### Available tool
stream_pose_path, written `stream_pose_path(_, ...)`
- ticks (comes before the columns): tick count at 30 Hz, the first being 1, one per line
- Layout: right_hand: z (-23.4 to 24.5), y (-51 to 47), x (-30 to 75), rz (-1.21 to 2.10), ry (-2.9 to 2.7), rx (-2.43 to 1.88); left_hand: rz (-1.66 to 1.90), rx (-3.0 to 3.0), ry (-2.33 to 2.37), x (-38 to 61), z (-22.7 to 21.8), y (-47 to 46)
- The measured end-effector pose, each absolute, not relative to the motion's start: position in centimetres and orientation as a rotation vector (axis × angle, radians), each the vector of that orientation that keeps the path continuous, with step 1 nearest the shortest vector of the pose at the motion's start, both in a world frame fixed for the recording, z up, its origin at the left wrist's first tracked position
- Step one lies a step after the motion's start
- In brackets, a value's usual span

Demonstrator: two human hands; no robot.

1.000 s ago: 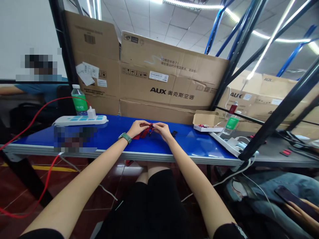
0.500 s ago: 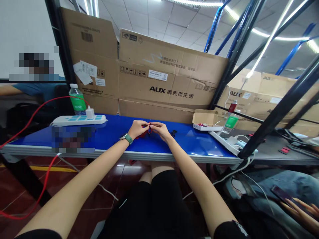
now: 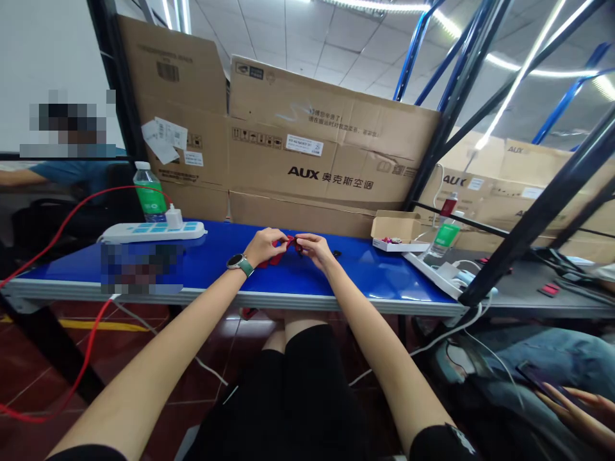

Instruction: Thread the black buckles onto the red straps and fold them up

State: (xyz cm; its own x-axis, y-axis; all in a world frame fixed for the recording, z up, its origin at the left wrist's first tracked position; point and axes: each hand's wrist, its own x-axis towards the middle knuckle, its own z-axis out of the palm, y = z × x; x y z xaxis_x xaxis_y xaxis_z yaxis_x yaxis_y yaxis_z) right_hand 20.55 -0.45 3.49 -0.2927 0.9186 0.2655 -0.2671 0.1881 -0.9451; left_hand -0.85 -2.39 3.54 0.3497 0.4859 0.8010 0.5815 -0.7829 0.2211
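Over the middle of the blue tabletop (image 3: 206, 266), both my hands pinch a small red strip (image 3: 291, 241) stretched between them. My left hand (image 3: 262, 247), with a watch at the wrist, closes thumb and fingers on its left end. The right end is between the thumb and fingertips of my right hand (image 3: 314, 248). More red material (image 3: 275, 260) shows below my left hand; whether it joins the strip I cannot tell. A small dark piece hangs by my right fingertips, too small to name. Just right of that hand lies a small black object (image 3: 337, 253).
A white power strip (image 3: 144, 232) and a water bottle (image 3: 150, 198) stand at the left. An open small carton (image 3: 396, 234) sits at the back right, near another bottle (image 3: 448, 234). Cardboard panels (image 3: 331, 153) wall off the back. A person with a phone sits at the right.
My hands have drawn slightly apart, the right one shifting rightward, and more of the red strip shows between them. My left wrist has turned, so the watch face shows.
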Motion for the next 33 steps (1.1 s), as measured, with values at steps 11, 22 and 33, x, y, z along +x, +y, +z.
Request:
stream_pose_path(11, 3.1, -0.6, 20.2, 1.323, -1.522, -0.674, -1.507, -2.513, -1.032, -1.8, 3.4, -2.0)
stream_pose_path(22, 3.2, -1.1, 20.0, 1.347, -1.57, -0.648, -1.367, -2.663, -0.994, -1.2, 2.9, -1.4)
stream_pose_path(33, 3.3, -1.0, 19.7, 1.234, -1.547, -0.727, -1.355, -2.601, -1.007, -1.0, 2.9, -1.1)
